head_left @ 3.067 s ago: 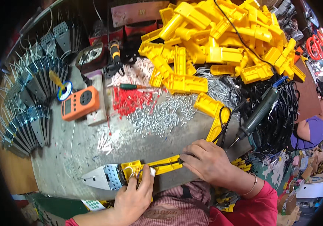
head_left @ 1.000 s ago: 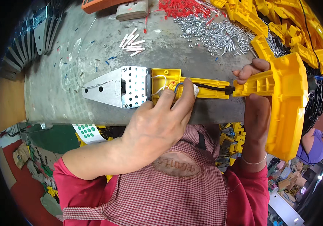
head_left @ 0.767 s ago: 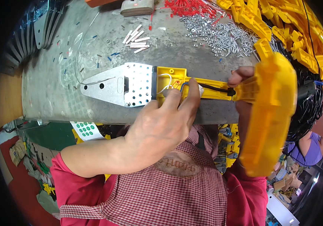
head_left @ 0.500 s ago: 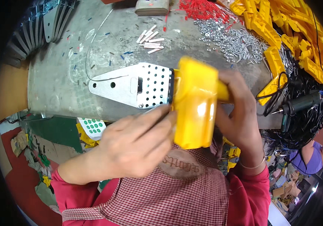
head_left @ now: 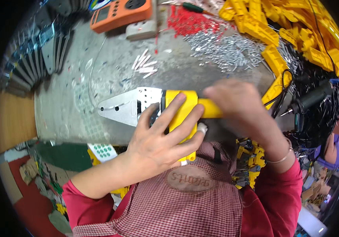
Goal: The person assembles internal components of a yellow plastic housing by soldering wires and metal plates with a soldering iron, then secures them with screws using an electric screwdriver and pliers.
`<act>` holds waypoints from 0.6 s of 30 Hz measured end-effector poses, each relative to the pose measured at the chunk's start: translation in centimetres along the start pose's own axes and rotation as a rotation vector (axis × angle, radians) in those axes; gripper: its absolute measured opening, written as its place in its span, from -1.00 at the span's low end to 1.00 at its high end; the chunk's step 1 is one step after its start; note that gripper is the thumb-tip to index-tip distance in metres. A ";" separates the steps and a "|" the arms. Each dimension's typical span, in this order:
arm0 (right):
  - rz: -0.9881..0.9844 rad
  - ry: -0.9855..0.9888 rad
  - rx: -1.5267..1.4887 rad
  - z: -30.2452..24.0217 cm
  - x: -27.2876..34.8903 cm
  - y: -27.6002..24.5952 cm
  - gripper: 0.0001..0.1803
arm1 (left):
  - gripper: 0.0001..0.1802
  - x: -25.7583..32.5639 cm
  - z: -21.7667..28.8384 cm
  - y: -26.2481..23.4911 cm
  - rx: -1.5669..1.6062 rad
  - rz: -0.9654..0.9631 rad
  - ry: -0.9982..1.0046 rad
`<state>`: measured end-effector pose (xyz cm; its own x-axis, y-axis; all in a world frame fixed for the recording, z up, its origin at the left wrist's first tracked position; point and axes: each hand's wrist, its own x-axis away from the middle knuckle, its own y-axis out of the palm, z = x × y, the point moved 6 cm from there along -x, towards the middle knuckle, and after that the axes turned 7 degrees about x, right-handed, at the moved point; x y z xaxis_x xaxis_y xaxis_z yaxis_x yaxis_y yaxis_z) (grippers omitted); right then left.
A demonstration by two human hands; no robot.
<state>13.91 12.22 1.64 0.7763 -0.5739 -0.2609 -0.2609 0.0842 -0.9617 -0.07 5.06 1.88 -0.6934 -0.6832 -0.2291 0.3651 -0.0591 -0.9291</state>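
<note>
A yellow plastic housing (head_left: 182, 103) with a tapering, perforated grey metal plate (head_left: 123, 106) lies across the front of the workbench. The plate points left, and a narrow yellow handle (head_left: 209, 108) sticks out to the right. My left hand (head_left: 159, 138) grips the housing from the near side, its fingers spread over the top. A small white piece (head_left: 203, 128) shows by its fingertips. My right hand (head_left: 236, 100) is at the handle's right end, fingers curled and smeared by motion; whether it grips the handle is unclear.
Yellow plastic parts (head_left: 252, 23) and black cables (head_left: 315, 102) crowd the right side, with a dark power screwdriver (head_left: 311, 98). Silver screws (head_left: 228, 49) and red pieces (head_left: 189, 21) are heaped behind. An orange meter (head_left: 122, 15) stands at the back; metal plates (head_left: 49, 51) stand far left.
The yellow housing has tipped down toward the bench. My left hand has moved from its left side to over its top. My right hand has shifted along the handle; the view has shifted too.
</note>
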 end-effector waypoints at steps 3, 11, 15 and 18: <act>0.070 0.321 -0.118 0.5 0.0 1.1 -0.81 | -0.54 -0.2 -0.1 -0.4 0.013 -0.099 0.024; 0.067 0.330 -0.177 1.9 0.2 -0.6 -0.79 | -0.58 -1.5 -0.4 -0.6 0.097 -0.154 0.017; -0.069 0.636 -0.057 8.6 4.3 -3.6 -0.74 | -0.67 -1.1 -0.2 -0.7 0.047 -0.125 0.022; -0.240 0.654 0.065 10.2 4.7 -2.6 -0.64 | -0.66 -1.6 -0.1 -0.6 0.028 -0.127 0.036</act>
<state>24.12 17.66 2.08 0.2978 -0.9536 0.0436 -0.0748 -0.0689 -0.9948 0.78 6.24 2.74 -0.7567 -0.6425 -0.1211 0.2898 -0.1636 -0.9430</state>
